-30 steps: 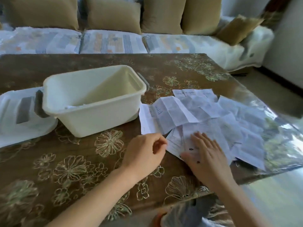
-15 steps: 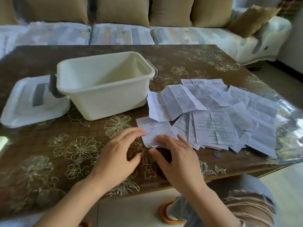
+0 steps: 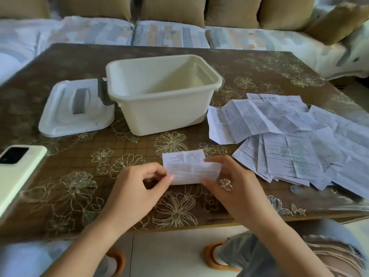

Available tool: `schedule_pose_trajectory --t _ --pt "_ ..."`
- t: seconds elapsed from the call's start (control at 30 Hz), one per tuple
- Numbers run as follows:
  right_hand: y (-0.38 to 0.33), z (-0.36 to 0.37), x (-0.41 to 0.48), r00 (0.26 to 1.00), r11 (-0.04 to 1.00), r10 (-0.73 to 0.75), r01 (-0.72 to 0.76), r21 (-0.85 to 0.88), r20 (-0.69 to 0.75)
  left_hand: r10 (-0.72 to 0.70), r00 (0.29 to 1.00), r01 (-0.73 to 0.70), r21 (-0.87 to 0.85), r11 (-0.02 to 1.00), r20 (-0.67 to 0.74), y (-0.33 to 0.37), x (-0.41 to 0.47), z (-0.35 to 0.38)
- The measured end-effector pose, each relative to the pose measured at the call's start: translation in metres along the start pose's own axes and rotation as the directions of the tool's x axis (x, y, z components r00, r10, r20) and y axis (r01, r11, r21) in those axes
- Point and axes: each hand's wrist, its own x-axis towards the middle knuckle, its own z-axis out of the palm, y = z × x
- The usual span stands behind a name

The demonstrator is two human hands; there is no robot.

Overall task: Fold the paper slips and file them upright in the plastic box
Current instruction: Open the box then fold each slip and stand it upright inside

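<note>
Near the worktop's front edge, the left grip pinches the left end of a paper slip, and the right grip pinches its right end. Farther back, the loose slips lie at the right, and the plastic box stands open beyond.

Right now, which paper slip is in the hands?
The small slip in front of the plastic box, apart from the pile on the right: left hand and right hand pinch its ends.
</note>
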Motion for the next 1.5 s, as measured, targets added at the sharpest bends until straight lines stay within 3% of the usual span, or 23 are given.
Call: schedule_pose_trajectory --t 0.17,0.4,0.77,0.93,1.07,1.23,1.5 --pt "0.005 0.009 0.006 0.99 0.989 0.134 -0.131 0.074 -0.04 -0.093 0.995 0.092 -0.042 0.995 -0.022 -0.003 -0.002 0.005" --pt "0.0 0.024 0.01 0.989 0.982 0.129 -0.138 -0.127 -0.078 0.051 0.98 0.018 0.348 0.937 -0.19 -0.014 0.001 0.021" --pt "-0.003 0.037 0.006 0.979 0.966 0.063 -0.109 -0.234 -0.194 0.066 0.981 0.024 0.449 0.893 -0.184 -0.014 -0.002 0.028" --pt "-0.002 0.041 0.005 0.969 0.967 0.03 -0.09 -0.239 -0.245 0.047 0.977 0.043 0.413 0.91 -0.206 -0.011 -0.004 0.032" --pt "-0.001 0.041 0.003 0.965 0.954 0.002 -0.081 -0.29 -0.262 0.116 0.979 -0.038 0.408 0.912 -0.169 -0.012 -0.002 0.032" --pt "0.003 0.044 0.004 0.964 0.923 -0.056 -0.049 -0.383 -0.259 0.287 0.957 -0.234 0.494 0.838 -0.033 -0.015 -0.001 0.033" --pt "0.005 0.044 0.003 0.966 0.862 -0.134 0.003 -0.506 -0.223 0.228 0.972 -0.23 0.442 0.867 0.06 -0.014 0.001 0.025"
